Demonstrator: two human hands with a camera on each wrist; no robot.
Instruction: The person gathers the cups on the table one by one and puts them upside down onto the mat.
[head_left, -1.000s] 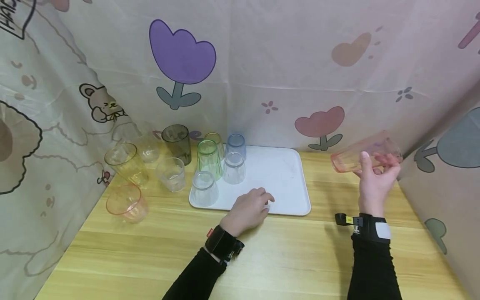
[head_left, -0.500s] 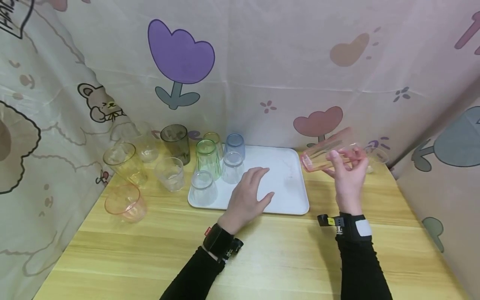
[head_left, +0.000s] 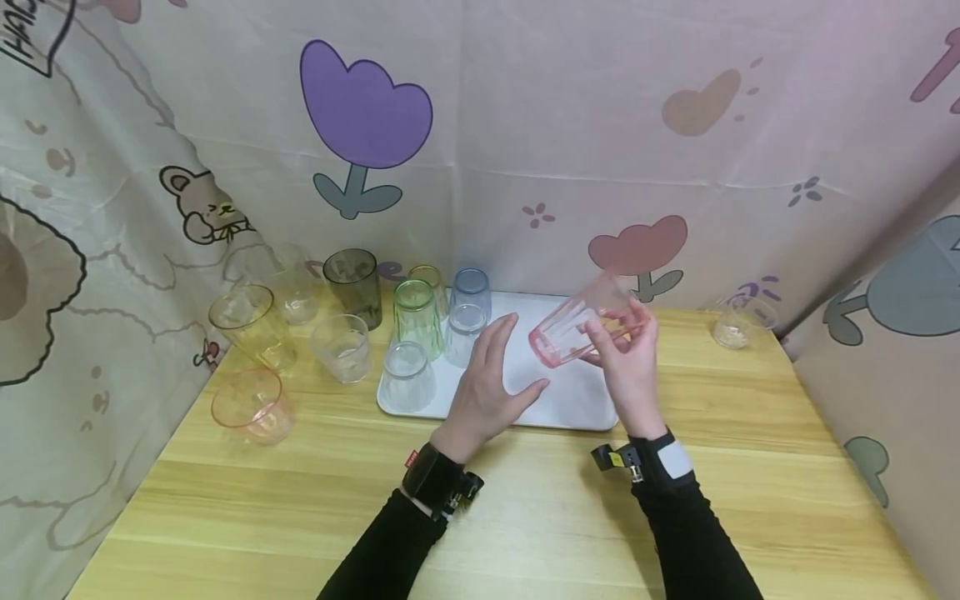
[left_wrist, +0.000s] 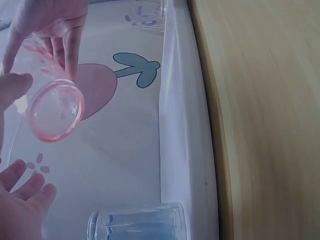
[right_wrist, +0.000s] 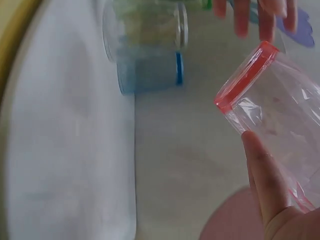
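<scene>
Your right hand [head_left: 630, 367] holds a clear pink plastic tumbler [head_left: 573, 327] in the air above the right half of the white rectangular plastic tray [head_left: 577, 398]. The tumbler is tipped on its side, rim pointing left and toward you. Fingers and thumb curl round its body near the base; in the right wrist view the thumb [right_wrist: 265, 180] lies along the wall just behind the red-tinted rim.

Your left hand [head_left: 491, 385] hovers over the tray just left of the tumbler, palm facing it, fingers straight and spread, holding nothing. Whether the fingertips touch the rim you cannot tell; the left wrist view shows a small gap.

On the tray's left part, cups stand rim-down: a green tumbler [head_left: 415, 317], a blue tumbler [head_left: 472, 290], two clear tumblers [head_left: 407, 377] and a yellowish one behind the green, mostly hidden.

Off the tray, on the pale wooden table [head_left: 525, 517] to the left, rims up: a smoky grey tumbler [head_left: 354, 287], a yellow tumbler [head_left: 251, 325], a small clear cup [head_left: 342, 347], a peach-pink tumbler [head_left: 251, 406] nearest you, and another clear one against the curtain.

Far right, by the printed flower curtain [head_left: 525, 125], one small clear cup [head_left: 738, 322] stands alone, well apart from the rest.
</scene>
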